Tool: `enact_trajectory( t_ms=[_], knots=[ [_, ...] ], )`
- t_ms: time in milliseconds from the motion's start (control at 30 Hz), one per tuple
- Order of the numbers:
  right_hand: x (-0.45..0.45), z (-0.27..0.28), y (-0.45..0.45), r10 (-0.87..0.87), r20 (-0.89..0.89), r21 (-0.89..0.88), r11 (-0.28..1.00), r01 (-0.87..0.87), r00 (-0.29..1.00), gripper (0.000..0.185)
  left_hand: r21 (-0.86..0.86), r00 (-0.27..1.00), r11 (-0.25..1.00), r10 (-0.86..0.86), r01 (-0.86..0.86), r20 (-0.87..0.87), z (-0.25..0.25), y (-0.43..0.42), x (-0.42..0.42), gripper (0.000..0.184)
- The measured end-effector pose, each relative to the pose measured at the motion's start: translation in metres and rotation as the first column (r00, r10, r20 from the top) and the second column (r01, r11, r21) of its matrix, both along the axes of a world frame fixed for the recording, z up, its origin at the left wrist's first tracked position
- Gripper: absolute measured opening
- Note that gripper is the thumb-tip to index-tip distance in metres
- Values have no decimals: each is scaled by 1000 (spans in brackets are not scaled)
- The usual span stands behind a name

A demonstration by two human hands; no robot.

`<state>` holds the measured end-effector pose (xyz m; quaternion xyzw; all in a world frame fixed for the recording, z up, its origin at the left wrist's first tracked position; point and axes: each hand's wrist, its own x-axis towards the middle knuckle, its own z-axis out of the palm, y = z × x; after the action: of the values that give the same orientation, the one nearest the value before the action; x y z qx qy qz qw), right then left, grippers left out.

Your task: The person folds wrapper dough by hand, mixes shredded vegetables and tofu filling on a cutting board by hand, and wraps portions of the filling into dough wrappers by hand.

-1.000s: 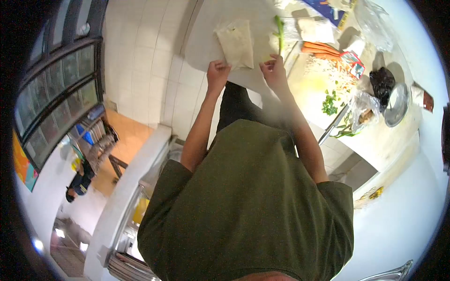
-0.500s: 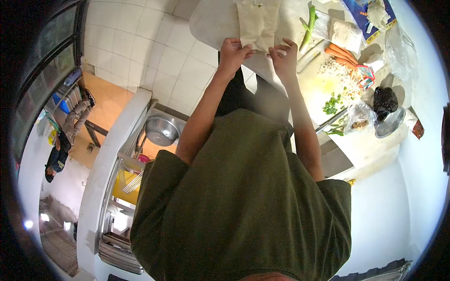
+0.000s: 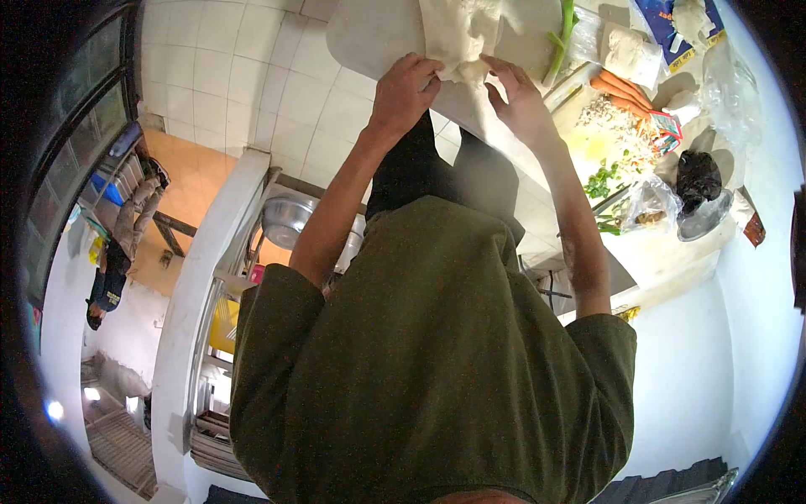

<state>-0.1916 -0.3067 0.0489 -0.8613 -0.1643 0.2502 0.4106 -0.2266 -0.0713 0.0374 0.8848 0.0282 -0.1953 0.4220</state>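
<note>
A pale, thin dough sheet [image 3: 460, 34] lies across the table's near edge, its lower part bunched and its far part cut off by the top of the view. My left hand [image 3: 407, 92] pinches its near left corner between thumb and fingers. At the near right corner, my right hand [image 3: 522, 105] has its fingertips against the sheet, with thumb and fingers apart. A long green stalk [image 3: 561, 42], perhaps a leek or spring onion, lies on the table [image 3: 369, 42] to the right of the sheet.
To the right are carrots [image 3: 621, 88], shredded vegetables [image 3: 617, 126], chopped greens [image 3: 600, 181], a wrapped white block [image 3: 631, 55], a clear plastic bag [image 3: 651, 202] and a black bag [image 3: 697, 181]. A metal bowl [image 3: 288, 220] stands at left. Another person [image 3: 109, 277] is farther left.
The sheet's near edge has gone from spread flat to bunched. My right hand's thumb and fingers have come apart from their hold on the corner. The view has shifted slightly.
</note>
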Motion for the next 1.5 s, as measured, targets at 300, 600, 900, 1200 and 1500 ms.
enact_trajectory(
  t_ms=[300, 600, 900, 1200, 1500],
  knots=[
    [12, -33, -15, 462, 418, -239, 886, -396, 782, 64, 51, 932, 974, -227, 222, 283, -32, 20, 3, 30],
    [18, -59, -31, 511, 529, -232, 855, -464, 678, 60, 57, 839, 969, -236, 239, 490, -53, 28, 2, 35],
    [17, -60, -22, -12, 358, 127, 991, -36, 934, 49, -133, 934, 988, -28, 80, 356, -47, 14, 9, 22],
    [12, -52, -19, -85, 18, 141, 987, 82, 996, 59, -260, 908, 927, 335, -270, 250, -48, -8, 5, 17],
    [20, -53, -22, -33, -33, 170, 985, 38, 999, 44, -186, 928, 966, 228, -179, 295, -47, 2, -3, 16]
  ],
)
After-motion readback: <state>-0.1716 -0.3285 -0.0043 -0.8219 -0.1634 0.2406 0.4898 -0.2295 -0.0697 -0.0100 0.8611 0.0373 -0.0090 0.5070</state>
